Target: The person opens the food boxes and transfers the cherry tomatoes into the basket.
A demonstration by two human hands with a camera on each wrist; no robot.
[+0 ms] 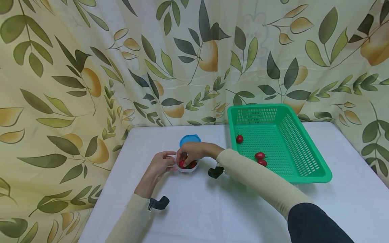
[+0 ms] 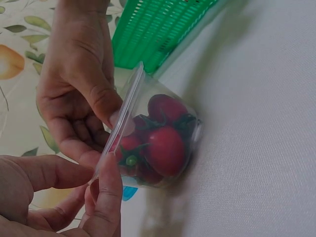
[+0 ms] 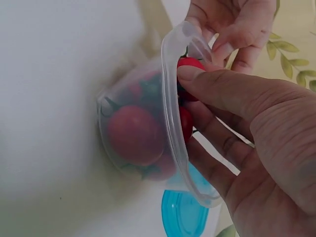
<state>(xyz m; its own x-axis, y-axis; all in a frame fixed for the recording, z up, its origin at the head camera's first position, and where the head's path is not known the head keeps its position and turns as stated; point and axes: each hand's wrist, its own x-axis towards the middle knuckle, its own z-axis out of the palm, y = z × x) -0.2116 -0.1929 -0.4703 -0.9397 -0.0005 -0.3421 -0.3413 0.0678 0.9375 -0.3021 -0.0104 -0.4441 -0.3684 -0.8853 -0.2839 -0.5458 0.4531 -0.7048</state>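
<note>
Pinching a red tomato point(image 3: 189, 61) at the mouth of a clear tub point(image 3: 171, 113), the right hand point(image 1: 192, 151) showed its grip plainly only in the right wrist view, where we saw thumb and fingers closed on the fruit; from the head we saw mainly the back of that hand. The left wrist view gave us a closer look at the left hand point(image 1: 160, 165), its thumb and fingers gripping the tub's rim.

From the tub, the left hand lay at 9 o'clock, its forearm running back toward 8, while the right hand arched over from 1 o'clock, its beige sleeve point(image 1: 252, 172) trailing toward 4.

The tub rested on the white counter point(image 1: 188, 209), and through its wall we made out several tomatoes point(image 2: 166, 152) with green stalks, though we could not count them all. A blue lid point(image 1: 189, 138) lay just beyond it at 12 o'clock. Between 2 and 3 o'clock stood a green basket point(image 1: 311, 143) holding a single tomato point(image 1: 239, 138) near its 9 o'clock wall and a pair point(image 1: 260, 155) close together toward 8.
</note>
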